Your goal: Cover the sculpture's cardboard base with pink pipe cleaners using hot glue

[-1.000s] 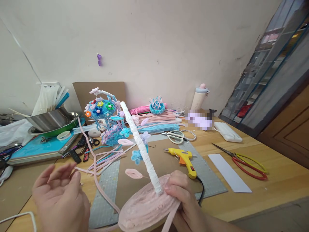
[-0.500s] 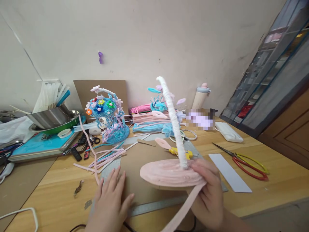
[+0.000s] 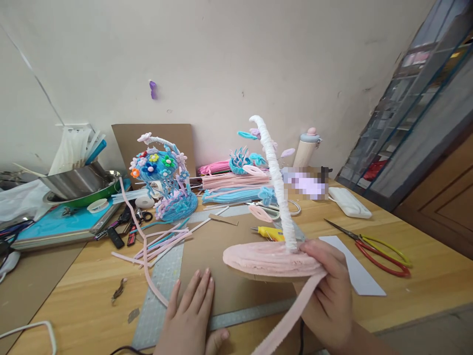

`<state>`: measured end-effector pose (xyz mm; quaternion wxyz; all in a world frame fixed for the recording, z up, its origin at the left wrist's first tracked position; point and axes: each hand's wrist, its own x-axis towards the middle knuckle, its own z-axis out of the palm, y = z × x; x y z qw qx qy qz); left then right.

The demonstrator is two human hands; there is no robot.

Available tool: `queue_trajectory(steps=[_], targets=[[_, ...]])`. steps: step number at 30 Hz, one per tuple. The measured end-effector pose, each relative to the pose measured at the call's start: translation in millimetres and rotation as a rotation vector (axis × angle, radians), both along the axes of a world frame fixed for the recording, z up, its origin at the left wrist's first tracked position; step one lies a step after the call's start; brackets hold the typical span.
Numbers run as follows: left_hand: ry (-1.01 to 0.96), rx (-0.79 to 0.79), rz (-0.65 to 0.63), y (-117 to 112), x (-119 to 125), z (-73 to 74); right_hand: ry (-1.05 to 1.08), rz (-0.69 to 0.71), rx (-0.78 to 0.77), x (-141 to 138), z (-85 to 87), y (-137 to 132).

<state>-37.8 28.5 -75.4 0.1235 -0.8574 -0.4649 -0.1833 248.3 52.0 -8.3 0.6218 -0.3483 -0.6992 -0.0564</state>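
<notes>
My right hand [image 3: 328,291] grips the edge of a round pink pipe-cleaner base [image 3: 254,259], held tilted above the table. A white wrapped stem [image 3: 275,182] rises from it and curves at the top, with pink, blue and purple pieces along it. From the base's edge a loose pink strip [image 3: 290,315] hangs down past my fingers. My left hand [image 3: 190,315] lies palm down, fingers spread, on a cardboard sheet [image 3: 207,246] and the grey cutting mat [image 3: 158,276]. Behind the base is a yellow glue gun [image 3: 269,232], partly hidden by the stem.
Red-and-yellow-handled scissors [image 3: 380,254] and a white strip [image 3: 364,271] lie at right. A blue flowered pipe-cleaner lamp-like piece [image 3: 177,204] stands behind, near pipe-cleaner bundles [image 3: 236,195]. Loose pipe cleaners [image 3: 162,244] lie left of the cardboard. A steel bowl [image 3: 79,182] stands far left.
The pink base and its stem have shifted right with my right hand. My left hand has slid right and toward me, still spread.
</notes>
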Motion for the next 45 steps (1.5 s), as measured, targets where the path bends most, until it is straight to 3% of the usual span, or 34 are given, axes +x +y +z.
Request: queue_trajectory(steps=[3,6,13,20,23,34,45], targets=[[-0.295,-0.540,0.161,5,5,19.5,0.002,0.005,0.003,0,-1.6,1],[-0.371,-0.648,0.199,15,14,34.0,-0.003,0.001,0.004,-1,-2.6,2],[-0.399,-0.727,0.279,38,19,35.7,-0.010,-0.020,0.005,-1,-3.5,0],[-0.268,-0.793,0.216,44,24,64.6,-0.011,-0.052,0.005,1,-4.1,0],[-0.190,-0.796,0.196,45,25,70.5,-0.010,-0.057,-0.003,3,-3.6,-2],[-0.056,-0.754,0.203,44,26,63.5,-0.003,-0.074,-0.019,13,-9.0,-3],[-0.253,-0.746,0.310,48,22,54.1,0.008,-0.075,-0.014,16,-12.7,-6]])
